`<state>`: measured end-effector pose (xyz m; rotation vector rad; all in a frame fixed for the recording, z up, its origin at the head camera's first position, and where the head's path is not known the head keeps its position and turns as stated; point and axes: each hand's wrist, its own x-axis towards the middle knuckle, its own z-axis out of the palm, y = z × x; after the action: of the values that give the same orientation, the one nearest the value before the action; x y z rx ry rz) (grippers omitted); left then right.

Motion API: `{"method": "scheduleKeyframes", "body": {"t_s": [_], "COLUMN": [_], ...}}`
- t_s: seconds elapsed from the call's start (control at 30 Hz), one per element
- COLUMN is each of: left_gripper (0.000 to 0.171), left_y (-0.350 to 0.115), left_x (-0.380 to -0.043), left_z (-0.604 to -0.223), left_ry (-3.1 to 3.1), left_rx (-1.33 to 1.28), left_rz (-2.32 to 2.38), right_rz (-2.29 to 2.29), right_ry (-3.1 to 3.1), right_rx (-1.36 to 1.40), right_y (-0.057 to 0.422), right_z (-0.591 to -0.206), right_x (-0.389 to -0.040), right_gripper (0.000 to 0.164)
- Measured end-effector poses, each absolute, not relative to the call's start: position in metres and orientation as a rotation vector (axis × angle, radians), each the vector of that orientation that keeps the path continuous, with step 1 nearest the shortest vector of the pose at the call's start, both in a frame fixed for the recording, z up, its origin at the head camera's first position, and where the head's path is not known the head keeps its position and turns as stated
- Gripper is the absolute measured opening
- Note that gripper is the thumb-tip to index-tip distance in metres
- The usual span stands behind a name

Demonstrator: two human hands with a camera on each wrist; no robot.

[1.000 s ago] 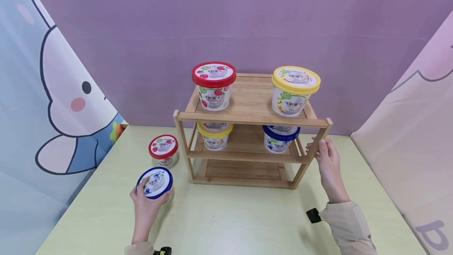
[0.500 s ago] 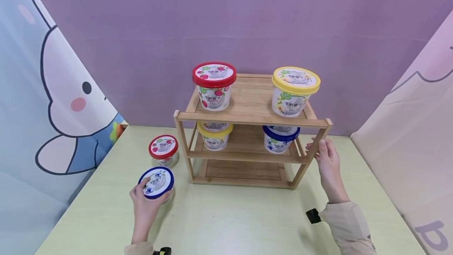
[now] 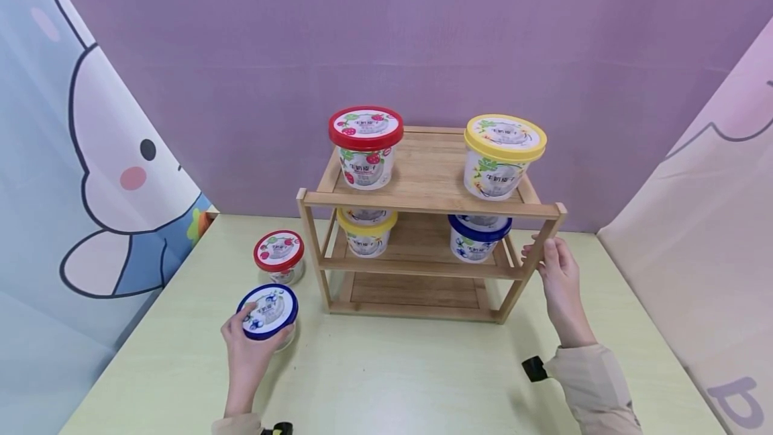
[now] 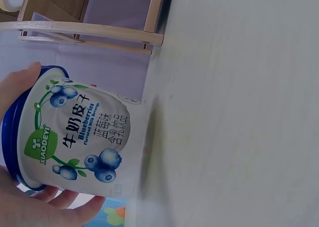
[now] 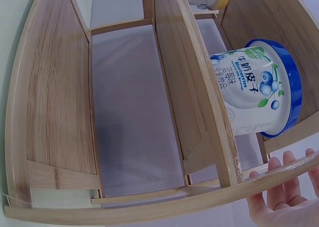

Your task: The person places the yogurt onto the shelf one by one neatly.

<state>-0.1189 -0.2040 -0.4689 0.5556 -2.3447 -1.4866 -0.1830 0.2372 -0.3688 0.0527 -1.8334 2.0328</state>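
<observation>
My left hand point(image 3: 252, 348) grips a blue-lidded blueberry milk tub point(image 3: 268, 311) by its lid, thumb and fingers on opposite sides. In the left wrist view the blueberry label of this tub point(image 4: 89, 132) faces the camera, its base close to the table. Right behind it stands a red-lidded strawberry tub point(image 3: 279, 252). At the right, my right hand point(image 3: 561, 280) holds the front right post of a three-tier wooden shelf point(image 3: 435, 203). In the right wrist view the fingers point(image 5: 291, 187) reach behind that post, near a blue-lidded tub point(image 5: 259, 87) on the middle tier.
On the top tier stand a red-lidded tub point(image 3: 366, 153) at left and a yellow-lidded tub point(image 3: 504, 156) at right. The middle tier holds another yellow-lidded tub point(image 3: 367, 237) at left. A purple cloth point(image 3: 241, 86) hangs behind the pale table point(image 3: 386, 381), with printed curtains on both sides.
The blue-lidded tub in my left hand has shifted very slightly to the right, turning a little. My right hand has stayed on the shelf post.
</observation>
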Motion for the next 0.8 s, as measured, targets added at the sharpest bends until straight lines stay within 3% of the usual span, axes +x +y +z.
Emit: {"method": "scheduleKeyframes", "body": {"t_s": [0.8], "left_gripper": [0.078], "left_y": [-0.179], "left_x": [-0.114], "left_z": [-0.439], "left_ry": [-2.406], "left_rx": [0.266], "left_rz": [-1.604], "right_rz": [2.042], "right_ry": [-1.817], "right_rx": [0.068], "right_y": [0.238], "right_z": [-0.369], "right_x": [-0.183], "right_gripper": [0.028]}}
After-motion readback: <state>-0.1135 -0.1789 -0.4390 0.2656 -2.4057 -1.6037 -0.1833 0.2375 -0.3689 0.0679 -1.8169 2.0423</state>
